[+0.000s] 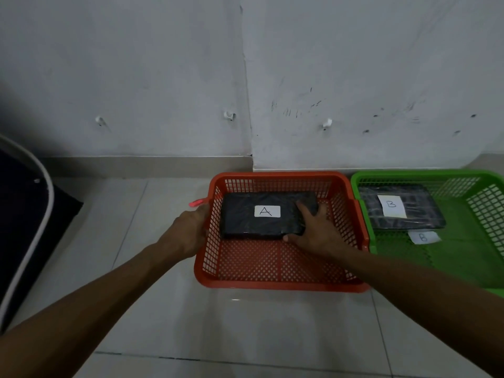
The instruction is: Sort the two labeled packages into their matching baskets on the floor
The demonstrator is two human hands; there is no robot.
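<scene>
A black wrapped package with a white "A" label (pixel 253 225) lies inside the red basket (pixel 272 285), toward its far side. My right hand (pixel 316 230) reaches into the basket and grips the package's right end. My left hand (pixel 191 227) holds the red basket's left rim from outside. In the green basket (pixel 362 184) to the right lies a second dark package with a "B" label (pixel 403 208). A white "B" tag (pixel 422 237) sits on the green basket's floor in front of that package.
Both baskets stand side by side on the pale tiled floor (pixel 245 323) against a grey wall (pixel 163 77). A dark cushion or mattress with white piping (pixel 24 214) lies at the left edge. A small pink tag (pixel 196 202) sticks out at the red basket's left rim.
</scene>
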